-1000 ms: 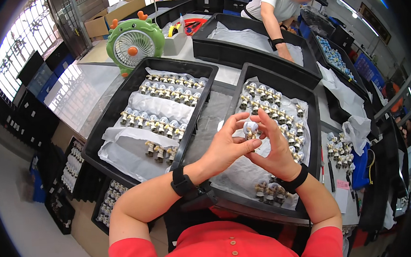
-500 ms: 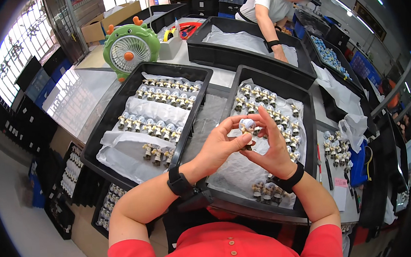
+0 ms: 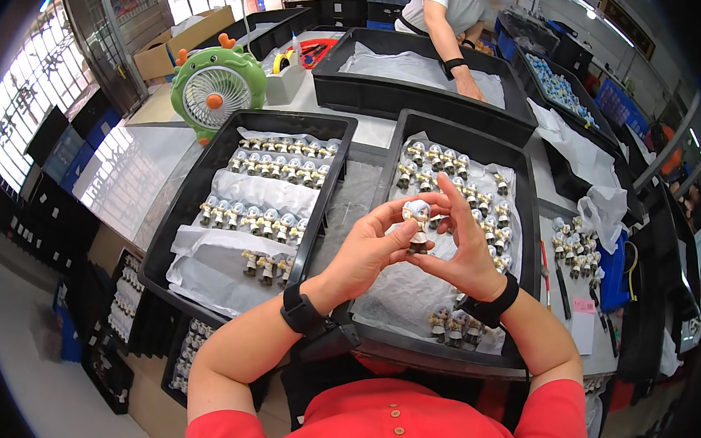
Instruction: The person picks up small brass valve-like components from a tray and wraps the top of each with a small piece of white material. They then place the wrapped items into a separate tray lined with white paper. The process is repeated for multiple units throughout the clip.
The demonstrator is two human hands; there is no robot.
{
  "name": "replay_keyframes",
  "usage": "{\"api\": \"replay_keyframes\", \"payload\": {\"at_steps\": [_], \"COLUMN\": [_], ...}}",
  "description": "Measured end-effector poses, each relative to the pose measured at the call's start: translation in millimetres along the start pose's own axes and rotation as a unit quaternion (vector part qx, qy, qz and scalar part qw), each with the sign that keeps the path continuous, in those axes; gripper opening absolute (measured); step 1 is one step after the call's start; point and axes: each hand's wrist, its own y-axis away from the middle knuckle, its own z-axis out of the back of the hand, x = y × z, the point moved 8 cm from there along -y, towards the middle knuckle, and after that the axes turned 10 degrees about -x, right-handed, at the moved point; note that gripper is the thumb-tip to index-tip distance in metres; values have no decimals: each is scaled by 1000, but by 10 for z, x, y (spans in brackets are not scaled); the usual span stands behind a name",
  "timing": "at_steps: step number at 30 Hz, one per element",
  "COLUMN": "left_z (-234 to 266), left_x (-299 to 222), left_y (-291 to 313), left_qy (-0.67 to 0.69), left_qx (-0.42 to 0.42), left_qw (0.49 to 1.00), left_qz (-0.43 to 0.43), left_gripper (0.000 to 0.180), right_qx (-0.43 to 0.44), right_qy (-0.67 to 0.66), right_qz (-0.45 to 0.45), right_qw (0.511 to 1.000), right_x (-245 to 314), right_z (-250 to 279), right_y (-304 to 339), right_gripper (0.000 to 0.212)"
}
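A small figurine (image 3: 417, 224) with pale hair, a white-and-gold outfit and a dark base stands upright between my hands, above the right-hand black tray (image 3: 526, 208). My left hand (image 3: 368, 246) is closed on it, thumb against its side. My right hand (image 3: 469, 252) cups the other side, its thumb at the base and its index finger raised; some of its fingertips are hidden behind the figurine. Below, several like figurines (image 3: 443, 161) lie in rows on white paper in that tray. The left-hand black tray (image 3: 151, 267) holds more rows between paper sheets.
A green fan (image 3: 218, 90) stands behind the left tray. A co-worker's hand (image 3: 468, 85) reaches into a paper-lined black tray (image 3: 423, 94) at the back. More figurines (image 3: 577, 249), a blue bag (image 3: 613, 275) and pens lie at the right. Stacked trays stand at the lower left.
The figurine in my hands has turned more upright, showing its body and base, and moved slightly left. The co-worker's arm has shifted a little left.
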Motion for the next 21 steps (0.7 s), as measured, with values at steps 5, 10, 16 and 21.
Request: {"api": "replay_keyframes", "payload": {"at_steps": [5,10,16,21], "left_z": [-5,-31,-17,-31], "left_x": [3,-18,-10,-26], "left_y": [-2,-3,1,11], "left_qy": [-5,-12,-6,-6], "left_qx": [4,14,10,11], "left_qw": [1000,1000,1000,1000], "left_qz": [-2,-3,-1,-3], "left_gripper": [50,52,51,50], "right_qx": [19,16,16,20], "right_qy": [-15,-6,-8,-17], "right_qz": [-33,-38,-40,-48], "right_qw": [999,999,999,998], "right_x": [-25,-22,-18,-41], "right_z": [-14,-5,-7,-10], "right_y": [10,12,8,14], "right_gripper": [104,104,105,105]}}
